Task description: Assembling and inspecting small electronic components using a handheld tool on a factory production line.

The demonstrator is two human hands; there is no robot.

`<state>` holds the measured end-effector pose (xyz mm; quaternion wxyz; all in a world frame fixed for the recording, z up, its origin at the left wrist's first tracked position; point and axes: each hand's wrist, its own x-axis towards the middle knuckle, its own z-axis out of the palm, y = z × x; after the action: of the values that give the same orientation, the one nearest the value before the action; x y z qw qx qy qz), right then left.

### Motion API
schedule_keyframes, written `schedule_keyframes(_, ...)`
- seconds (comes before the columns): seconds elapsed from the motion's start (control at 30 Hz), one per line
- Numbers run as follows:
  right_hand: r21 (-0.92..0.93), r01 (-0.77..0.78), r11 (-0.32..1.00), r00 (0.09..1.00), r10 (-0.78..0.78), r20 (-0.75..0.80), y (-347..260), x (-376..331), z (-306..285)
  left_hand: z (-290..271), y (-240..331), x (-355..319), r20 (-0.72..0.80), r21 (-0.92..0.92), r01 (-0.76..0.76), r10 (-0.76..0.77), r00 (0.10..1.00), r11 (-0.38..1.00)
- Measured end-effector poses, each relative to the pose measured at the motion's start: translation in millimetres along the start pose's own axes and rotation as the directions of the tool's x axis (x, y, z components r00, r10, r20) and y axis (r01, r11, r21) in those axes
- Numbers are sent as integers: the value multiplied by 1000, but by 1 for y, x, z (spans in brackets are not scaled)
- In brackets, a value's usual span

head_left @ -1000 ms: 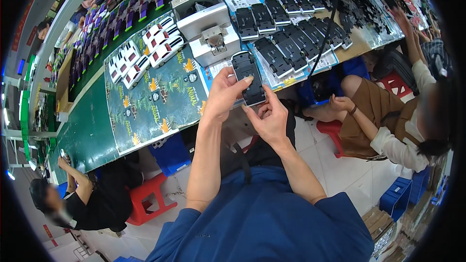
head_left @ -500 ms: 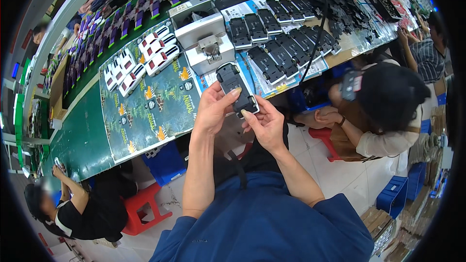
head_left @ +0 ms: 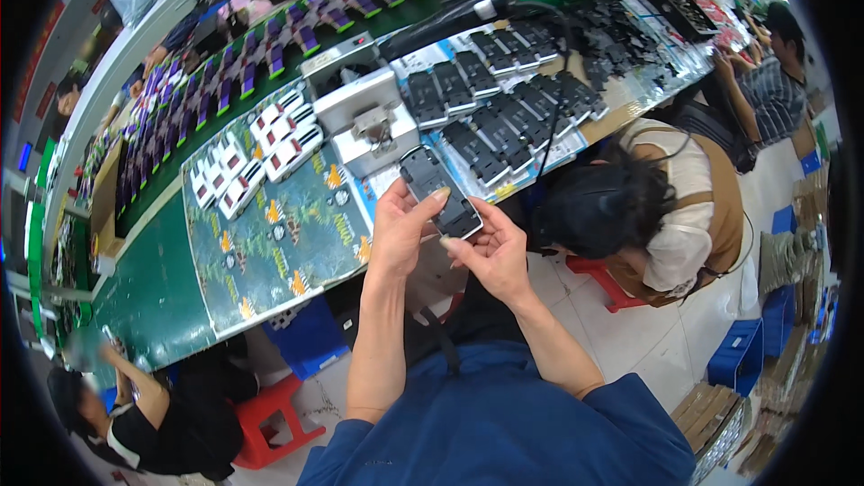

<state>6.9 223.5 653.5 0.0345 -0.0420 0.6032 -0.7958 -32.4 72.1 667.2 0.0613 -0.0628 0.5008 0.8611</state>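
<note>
A toy car (head_left: 432, 175) is held underside up over the bench edge, its black chassis facing me and a thin white body edge showing. My left hand (head_left: 402, 229) grips its left side, the thumb pressed flat on the chassis. At the car's near right corner, my right hand (head_left: 499, 259) has its fingers curled against the edge, the thumb tip just below it. Just beyond the car stands a white and metal bench fixture (head_left: 369, 121). Rows of upturned toy cars with black chassis (head_left: 477, 148) lie to its right, and white toy cars (head_left: 286, 135) lie to its left.
A patterned mat (head_left: 310, 243) covers part of the green bench (head_left: 144, 283). Purple parts (head_left: 247, 67) line the far side. Loose black parts (head_left: 621, 40) lie at the far right. Co-workers sit left and right; a red stool (head_left: 279, 423) and blue crate (head_left: 310, 337) stand below.
The view has shifted slightly. My right thumb has moved off the chassis to just below the car's near edge. The co-worker on the right has bent forward toward the bench.
</note>
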Motion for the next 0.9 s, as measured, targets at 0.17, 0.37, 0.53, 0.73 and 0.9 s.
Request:
schedule_keyframes(0.17, 86, -25, 996, 1000, 23, 16, -52, 3, -20, 42, 8, 3, 49, -114, -72, 78, 996, 991)
schedule_keyframes(0.37, -53, 178, 983, 973, -184, -140, -137, -2, -80, 151, 13, 13, 257, -173, -117, 159, 953, 978)
schedule_keyframes(0.53, -188, 274, 943, 934, -308, -184, -190, -11, -120, 200, 25, 17, 447, -232, 25, 83, 891, 973)
schedule_keyframes(0.73, -355, 315, 880, 884, -409, -229, -221, -19, -146, 226, 22, 24, 493, -173, 55, 38, 869, 983)
schedule_keyframes(0.9, -435, 432, 790, 821, -544, -172, -218, -22, -166, 232, 19, 39, 440, -247, 102, 18, 898, 964)
